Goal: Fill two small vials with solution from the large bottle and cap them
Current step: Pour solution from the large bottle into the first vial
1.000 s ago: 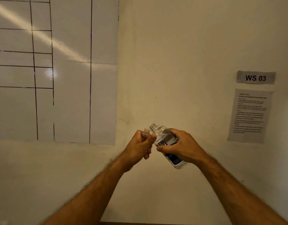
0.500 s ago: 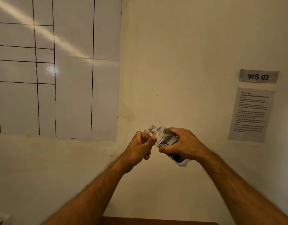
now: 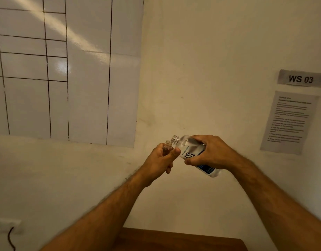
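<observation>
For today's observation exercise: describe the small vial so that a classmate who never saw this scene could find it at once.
Start at the cream wall below the ruled whiteboard, where two hands meet. The left hand grips the small vial, only its open neck showing above the fist. Unlike the large bottle tilted toward it in the right hand, it is tiny and shows no label.

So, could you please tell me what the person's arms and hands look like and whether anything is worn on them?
Both forearms are bare and hairy up to the frame's lower edge, with no sleeves showing. The left hand and right hand wear no gloves, and no rings, watch or wristbands are visible. No markings show on either arm.
</observation>
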